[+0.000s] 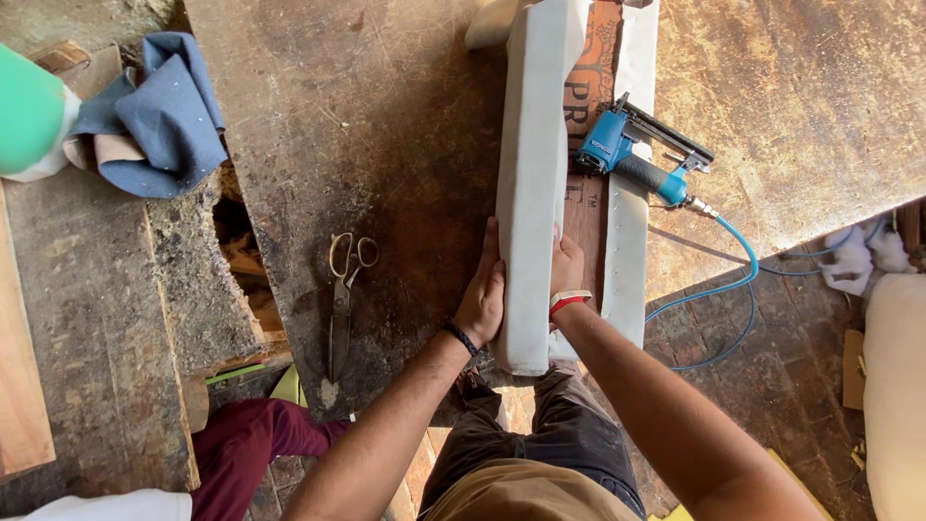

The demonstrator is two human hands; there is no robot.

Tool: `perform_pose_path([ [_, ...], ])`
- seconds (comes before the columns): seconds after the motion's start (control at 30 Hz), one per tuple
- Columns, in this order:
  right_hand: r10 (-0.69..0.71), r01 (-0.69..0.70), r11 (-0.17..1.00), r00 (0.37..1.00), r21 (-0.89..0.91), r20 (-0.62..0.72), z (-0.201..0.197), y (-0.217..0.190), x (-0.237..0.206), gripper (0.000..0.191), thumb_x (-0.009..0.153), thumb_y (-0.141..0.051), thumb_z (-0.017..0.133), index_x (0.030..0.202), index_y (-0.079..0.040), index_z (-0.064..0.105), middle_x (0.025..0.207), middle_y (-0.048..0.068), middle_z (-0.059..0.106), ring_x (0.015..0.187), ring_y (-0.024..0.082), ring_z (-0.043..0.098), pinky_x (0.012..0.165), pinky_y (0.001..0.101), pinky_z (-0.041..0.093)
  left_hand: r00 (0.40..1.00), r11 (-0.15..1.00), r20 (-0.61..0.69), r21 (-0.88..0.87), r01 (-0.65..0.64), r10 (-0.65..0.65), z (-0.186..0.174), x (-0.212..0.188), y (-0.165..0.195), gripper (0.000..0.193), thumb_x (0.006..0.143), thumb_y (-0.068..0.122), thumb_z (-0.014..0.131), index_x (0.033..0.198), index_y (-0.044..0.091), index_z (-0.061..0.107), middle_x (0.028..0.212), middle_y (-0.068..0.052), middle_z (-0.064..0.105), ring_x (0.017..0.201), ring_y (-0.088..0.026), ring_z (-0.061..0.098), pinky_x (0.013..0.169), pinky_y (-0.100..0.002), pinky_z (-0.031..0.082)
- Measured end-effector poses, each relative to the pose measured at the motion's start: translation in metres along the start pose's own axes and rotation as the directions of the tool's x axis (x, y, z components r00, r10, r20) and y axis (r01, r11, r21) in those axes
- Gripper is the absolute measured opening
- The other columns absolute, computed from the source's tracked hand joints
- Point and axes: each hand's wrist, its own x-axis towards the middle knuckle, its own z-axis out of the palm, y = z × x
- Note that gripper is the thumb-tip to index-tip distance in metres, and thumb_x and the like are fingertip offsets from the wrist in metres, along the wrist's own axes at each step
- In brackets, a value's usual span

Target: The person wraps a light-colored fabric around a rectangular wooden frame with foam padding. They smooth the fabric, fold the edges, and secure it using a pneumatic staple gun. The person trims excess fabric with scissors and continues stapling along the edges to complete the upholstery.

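A long white upholstered cushion panel point(529, 164) lies lengthwise on a worn wooden workbench point(386, 145), its wooden underside showing between folded fabric edges. My left hand point(481, 289) presses flat against the panel's left side near its close end. My right hand point(566, 270) grips the fabric edge on the other side, fingers curled over it. A blue pneumatic staple gun point(637, 154) rests on the panel's wooden back, beyond my right hand, with a blue air hose point(743, 270) trailing off the bench.
Scissors point(342, 299) lie on the bench left of my left hand. Blue cloth point(159, 116) is heaped at the far left beside a green object point(29, 106). The bench has a broken gap point(236, 241). White stuffing point(854, 260) and a white cushion point(897, 386) sit at right.
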Motion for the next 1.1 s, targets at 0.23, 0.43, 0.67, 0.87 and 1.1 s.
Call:
perform_pose_path([
  [0.23, 0.001, -0.015, 0.988, 0.996, 0.156, 0.091, 0.002, 0.006, 0.010, 0.048, 0.108, -0.040, 0.049, 0.107, 0.003, 0.070, 0.089, 0.007, 0.075, 0.074, 0.012, 0.067, 0.065, 0.0297, 0.056, 0.977, 0.760, 0.091, 0.616, -0.206, 0.191, 0.004, 0.101, 0.023, 0.073, 0.106, 0.028, 0.050, 0.169, 0.012, 0.017, 0.178, -0.018, 0.006, 0.165, -0.042, 0.004, 0.136, -0.051, 0.015],
  [0.43, 0.020, -0.044, 0.979, 0.992, 0.198, 0.125, 0.017, -0.003, 0.007, 0.048, 0.110, -0.039, 0.047, 0.111, 0.004, 0.069, 0.093, 0.009, 0.075, 0.078, 0.016, 0.069, 0.068, 0.0307, 0.058, 0.985, 0.701, -0.140, 0.712, 0.026, 0.105, 0.025, 0.056, 0.061, 0.087, 0.095, 0.033, 0.069, 0.164, 0.020, 0.018, 0.163, -0.035, 0.022, 0.146, -0.053, 0.035, 0.112, -0.056, 0.046],
  [0.67, -0.052, 0.144, 0.920, 0.967, -0.364, 0.251, 0.003, -0.026, 0.015, 0.044, 0.110, -0.040, 0.052, 0.123, -0.002, 0.069, 0.100, 0.011, 0.074, 0.092, 0.020, 0.070, 0.085, 0.0340, 0.052, 0.853, 0.442, -0.381, 0.735, 0.514, -0.357, 0.046, 0.047, 0.108, 0.111, 0.078, 0.021, 0.074, 0.161, 0.040, 0.002, 0.147, -0.030, 0.044, 0.102, -0.047, 0.070, 0.080, -0.051, 0.063],
  [0.87, -0.438, 0.519, 0.371, 0.829, -0.770, 0.347, -0.098, -0.097, 0.106, 0.084, 0.075, -0.019, 0.092, 0.141, 0.001, 0.044, 0.139, 0.025, 0.048, 0.129, 0.038, 0.048, 0.102, 0.0437, 0.049, 0.798, 0.269, -0.459, 0.772, 0.576, -0.390, 0.053, 0.054, 0.107, 0.112, 0.083, 0.018, 0.073, 0.161, 0.039, -0.005, 0.151, -0.039, 0.033, 0.096, -0.045, 0.072, 0.073, -0.047, 0.066],
  [1.1, -0.089, 0.424, 0.329, 0.903, -0.844, 0.420, -0.079, -0.147, 0.155, 0.077, 0.085, -0.022, 0.086, 0.142, 0.002, 0.040, 0.126, 0.028, 0.063, 0.117, 0.041, 0.063, 0.098, 0.0465, 0.053, 0.833, 0.110, -0.502, 0.837, 0.536, -0.233, 0.061, 0.053, 0.100, 0.113, 0.081, 0.016, 0.073, 0.162, 0.037, -0.004, 0.147, -0.035, 0.039, 0.105, -0.046, 0.067, 0.079, -0.050, 0.062],
])
